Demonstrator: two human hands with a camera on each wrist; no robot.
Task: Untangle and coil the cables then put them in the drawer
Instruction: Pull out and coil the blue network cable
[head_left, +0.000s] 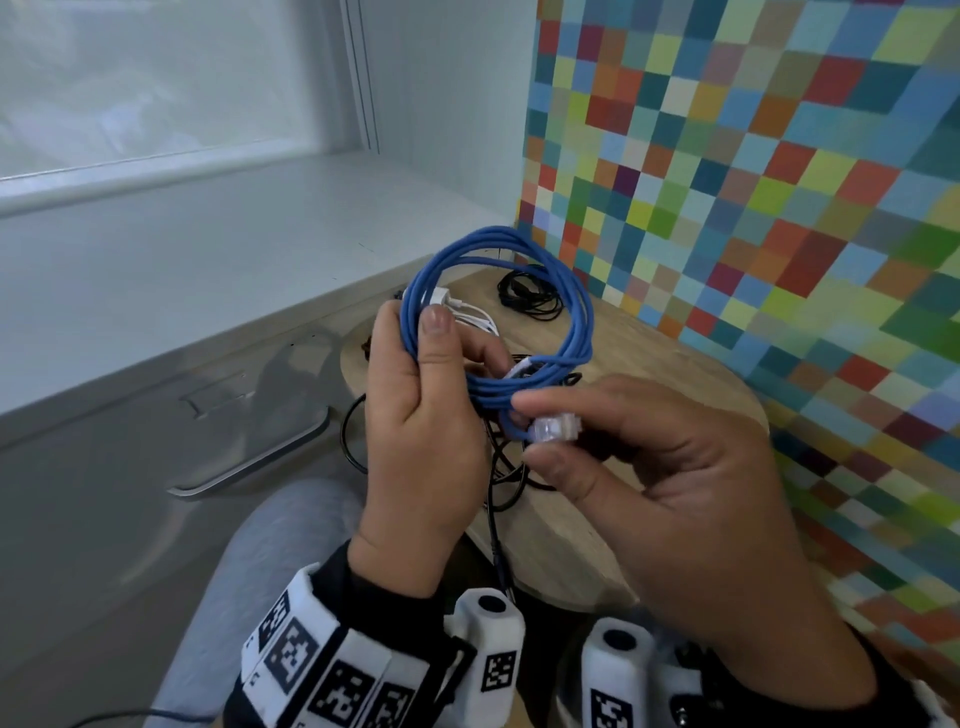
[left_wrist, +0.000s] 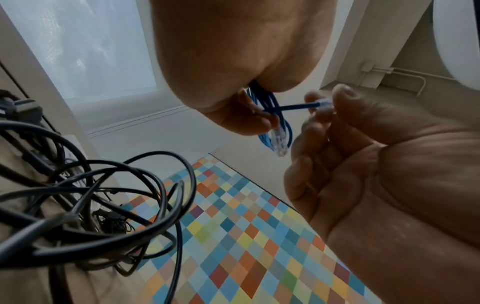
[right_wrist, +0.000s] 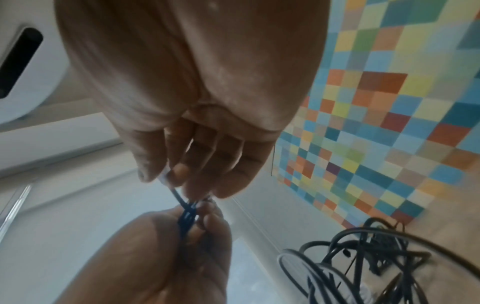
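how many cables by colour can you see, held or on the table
Blue network cable, coiled, gripped by the left hand, its clear plug pinched by the right hand: 1
White cable on the round wooden table: 1
Black cables, small bundle plus tangled heap: at least 2, exact number unclear
Total: at least 4

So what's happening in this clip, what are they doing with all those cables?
A person is coiling a blue network cable. The left hand grips the gathered loops, while the right hand pinches the clear plug at the cable's free end, close to the coil. A tangle of black cables lies on the round wooden table, with a smaller black bundle and a white cable farther back. The drawer to the left is shut; no cable has gone into it.
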